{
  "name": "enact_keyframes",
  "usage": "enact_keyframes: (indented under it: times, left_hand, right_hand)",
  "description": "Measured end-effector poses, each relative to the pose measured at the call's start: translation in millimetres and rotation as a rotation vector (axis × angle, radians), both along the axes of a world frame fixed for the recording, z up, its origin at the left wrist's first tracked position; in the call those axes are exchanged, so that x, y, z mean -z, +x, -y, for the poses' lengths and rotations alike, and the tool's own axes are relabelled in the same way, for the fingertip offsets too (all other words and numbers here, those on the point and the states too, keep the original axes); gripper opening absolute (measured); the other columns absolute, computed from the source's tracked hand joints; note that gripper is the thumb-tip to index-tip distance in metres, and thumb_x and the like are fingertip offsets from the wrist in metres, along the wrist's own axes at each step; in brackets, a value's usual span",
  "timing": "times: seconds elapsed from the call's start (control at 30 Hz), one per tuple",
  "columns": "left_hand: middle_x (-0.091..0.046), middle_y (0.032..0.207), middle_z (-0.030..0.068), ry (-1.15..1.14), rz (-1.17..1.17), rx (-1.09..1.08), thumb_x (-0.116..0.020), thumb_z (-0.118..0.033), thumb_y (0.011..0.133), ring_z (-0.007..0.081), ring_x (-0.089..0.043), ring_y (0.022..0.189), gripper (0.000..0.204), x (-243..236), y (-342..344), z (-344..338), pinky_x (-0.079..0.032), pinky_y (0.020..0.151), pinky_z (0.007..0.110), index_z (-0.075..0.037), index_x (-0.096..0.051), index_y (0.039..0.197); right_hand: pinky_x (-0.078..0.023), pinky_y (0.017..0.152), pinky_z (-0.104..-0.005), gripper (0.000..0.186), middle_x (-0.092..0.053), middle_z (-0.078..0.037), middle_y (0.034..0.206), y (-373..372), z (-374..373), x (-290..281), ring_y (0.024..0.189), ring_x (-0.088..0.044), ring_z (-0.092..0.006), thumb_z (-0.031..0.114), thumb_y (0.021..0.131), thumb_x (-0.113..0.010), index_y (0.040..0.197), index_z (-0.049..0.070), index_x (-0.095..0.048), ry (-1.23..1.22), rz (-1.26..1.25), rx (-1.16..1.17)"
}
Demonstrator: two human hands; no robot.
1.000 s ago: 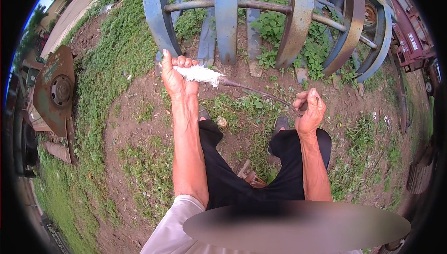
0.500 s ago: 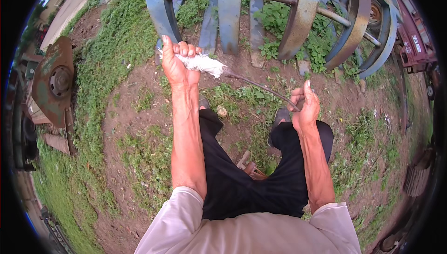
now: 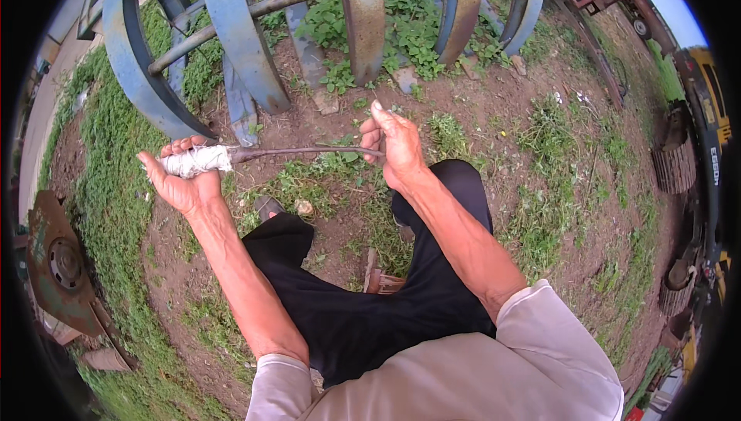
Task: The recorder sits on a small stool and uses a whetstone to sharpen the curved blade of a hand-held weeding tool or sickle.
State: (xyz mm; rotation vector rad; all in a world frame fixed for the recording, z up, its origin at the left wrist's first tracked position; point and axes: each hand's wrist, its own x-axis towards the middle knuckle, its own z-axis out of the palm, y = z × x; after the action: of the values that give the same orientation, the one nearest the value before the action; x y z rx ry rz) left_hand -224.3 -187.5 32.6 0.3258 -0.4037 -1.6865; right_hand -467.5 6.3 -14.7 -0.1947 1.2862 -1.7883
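Note:
My left hand (image 3: 181, 182) grips the white cloth-wrapped handle (image 3: 197, 161) of a thin dark metal tool. Its slim curved blade (image 3: 301, 151) runs rightward from the wrapping. My right hand (image 3: 395, 147) pinches the blade's far end between thumb and fingers. Both hands hold the tool roughly level above my knees, in front of my black trousers (image 3: 363, 305). The tip of the blade is hidden behind my right fingers.
A blue-painted steel implement with curved tines (image 3: 231, 35) stands on bare soil and weeds just ahead. A rusty disc wheel (image 3: 58, 267) lies on the grass at left. Red and yellow machinery (image 3: 695, 112) lines the right edge. A small stone (image 3: 304, 207) lies by my left knee.
The view has swung right. My left hand has dropped lower and leftward with the handle, and the tool has tipped from slanting to roughly level. My right hand has risen along the blade.

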Motion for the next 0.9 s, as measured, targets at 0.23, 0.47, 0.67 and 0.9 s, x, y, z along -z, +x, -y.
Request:
enact_keyframes:
  times: [0.23, 0.47, 0.67, 0.9]
  left_hand:
    - [-0.052, 0.08, 0.0074, -0.089, -0.03, 0.105, -0.065, -0.037, 0.092, 0.0214, -0.05, 0.076, 0.037, -1, -6, 0, -0.046, 0.077, 0.04, -0.003, -0.051, 0.085]
    - [-0.055, 0.089, 0.0125, -0.139, 0.006, 0.188, -0.062, -0.033, 0.094, 0.0278, -0.053, 0.088, 0.037, 2, -6, 0, -0.044, 0.091, 0.048, 0.003, -0.053, 0.098]
    - [-0.058, 0.092, 0.015, -0.201, -0.044, 0.316, -0.062, -0.034, 0.094, 0.0316, -0.056, 0.094, 0.04, 4, -11, -1, -0.04, 0.1, 0.052, 0.005, -0.056, 0.099]
    - [-0.058, 0.09, 0.0141, -0.165, -0.13, 0.313, -0.07, -0.033, 0.086, 0.0324, -0.055, 0.094, 0.042, 4, -9, 4, -0.036, 0.107, 0.054, 0.005, -0.055, 0.095]
  right_hand:
    - [-0.04, 0.042, -0.0296, 0.041, -0.058, -0.006, 0.059, 1, 2, 5, 0.044, -0.053, -0.0159, 0.042, 0.094, -0.058, 0.08, 0.004, -0.06, 0.079, 0.094, -0.065]
    - [-0.039, 0.04, -0.0284, 0.039, -0.059, -0.006, 0.061, 2, 0, 4, 0.045, -0.056, -0.0164, 0.041, 0.094, -0.057, 0.08, 0.004, -0.058, 0.082, 0.148, -0.05]
    - [-0.045, 0.049, -0.0298, 0.042, -0.062, -0.008, 0.066, -2, 0, 5, 0.054, -0.06, -0.0175, 0.046, 0.093, -0.058, 0.092, 0.003, -0.058, 0.034, 0.153, -0.037]
    - [-0.049, 0.061, -0.0339, 0.053, -0.064, -0.012, 0.079, -1, 5, 6, 0.065, -0.063, -0.0189, 0.049, 0.09, -0.059, 0.107, -0.001, -0.056, 0.062, 0.093, 0.022]
